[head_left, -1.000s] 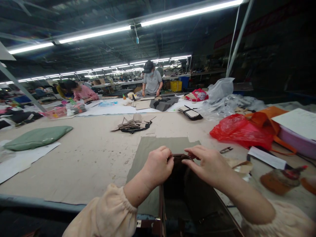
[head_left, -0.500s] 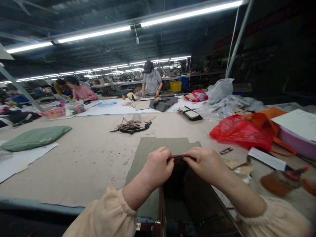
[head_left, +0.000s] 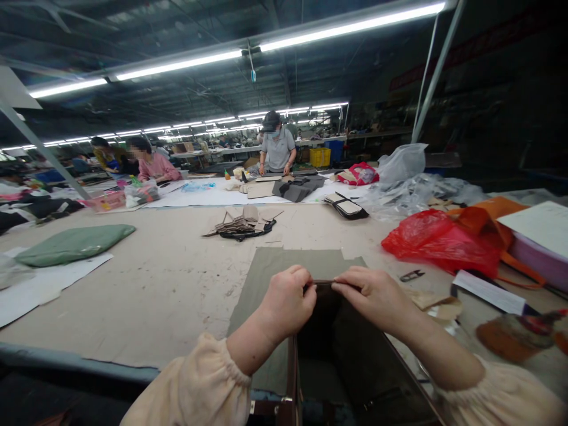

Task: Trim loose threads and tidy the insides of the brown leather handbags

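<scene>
A dark brown bag with an olive lining stands open at the table's near edge, its inside facing me. My left hand pinches its far upper rim between thumb and curled fingers. Close to its right, my right hand pinches the same rim, thumb below and fingers on top. A short stretch of the rim shows between the two hands. Under and behind the bag lies a flat grey-green sheet. Metal fittings show low on the bag's left side.
Cut strips lie in a pile beyond the sheet. At right are small snips, a red plastic bag and an orange-brown bottle. A green bundle rests at left. A person stands across the table.
The whole view has shifted slightly, so things appear a little further right. Both hands keep their hold on the bag's rim, with almost no movement along it.
</scene>
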Tool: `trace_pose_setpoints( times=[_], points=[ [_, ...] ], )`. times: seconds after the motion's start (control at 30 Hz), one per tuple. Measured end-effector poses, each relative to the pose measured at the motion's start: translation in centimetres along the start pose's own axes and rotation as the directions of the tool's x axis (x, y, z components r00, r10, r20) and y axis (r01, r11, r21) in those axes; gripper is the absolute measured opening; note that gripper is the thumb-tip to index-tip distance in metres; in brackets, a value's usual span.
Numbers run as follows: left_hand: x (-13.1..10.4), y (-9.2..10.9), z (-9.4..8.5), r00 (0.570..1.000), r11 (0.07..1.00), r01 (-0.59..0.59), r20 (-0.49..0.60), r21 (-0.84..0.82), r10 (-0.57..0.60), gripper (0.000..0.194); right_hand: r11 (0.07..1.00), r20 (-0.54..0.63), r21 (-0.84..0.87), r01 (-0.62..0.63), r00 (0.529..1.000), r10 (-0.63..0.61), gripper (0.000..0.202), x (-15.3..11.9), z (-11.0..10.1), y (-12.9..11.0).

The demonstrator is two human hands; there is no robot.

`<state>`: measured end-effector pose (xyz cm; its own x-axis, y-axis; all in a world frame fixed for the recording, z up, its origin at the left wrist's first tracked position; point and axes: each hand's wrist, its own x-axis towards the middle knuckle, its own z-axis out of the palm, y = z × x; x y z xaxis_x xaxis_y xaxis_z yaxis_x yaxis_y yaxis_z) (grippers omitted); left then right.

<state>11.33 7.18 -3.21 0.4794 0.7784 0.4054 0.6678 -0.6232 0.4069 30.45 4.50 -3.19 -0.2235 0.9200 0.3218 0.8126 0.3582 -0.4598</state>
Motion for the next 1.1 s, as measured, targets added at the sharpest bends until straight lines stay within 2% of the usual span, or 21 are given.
trace_pose_setpoints(
  times=[0.1,0.2,0.27,0.37,0.5,1.1],
  points=[
    [-0.1,0.0,0.0,1.000,1.000,0.002,-0.005,0.006,-0.002,0.008,0.992,0.077,0.121,0.023,0.996,-0.032,0.021,-0.2,-0.6,0.3],
    [-0.1,0.0,-0.1,1.000,1.000,0.005,-0.005,0.009,-0.005,0.008,0.977,0.157,0.213,-0.030,0.988,-0.003,0.045,-0.4,-1.3,0.3],
    [-0.1,0.0,-0.1,1.000,1.000,0.004,-0.005,0.006,-0.004,0.008,0.978,0.127,0.204,-0.046,0.992,0.020,0.054,-0.4,-1.3,0.3],
    [-0.1,0.1,-0.1,1.000,1.000,0.001,-0.010,0.006,-0.001,0.008,0.991,0.021,0.135,0.026,0.999,-0.030,0.038,0.0,-0.7,0.0],
    [-0.1,0.1,0.0,1.000,1.000,0.001,-0.015,0.010,-0.001,0.009,0.996,-0.002,0.022,0.090,0.996,-0.090,0.017,0.6,0.2,-0.4],
    [0.0,-0.1,0.2,1.000,1.000,-0.006,-0.015,0.014,0.006,0.008,0.992,0.022,-0.119,0.030,0.999,-0.028,0.015,1.1,0.3,-0.8]
  ],
)
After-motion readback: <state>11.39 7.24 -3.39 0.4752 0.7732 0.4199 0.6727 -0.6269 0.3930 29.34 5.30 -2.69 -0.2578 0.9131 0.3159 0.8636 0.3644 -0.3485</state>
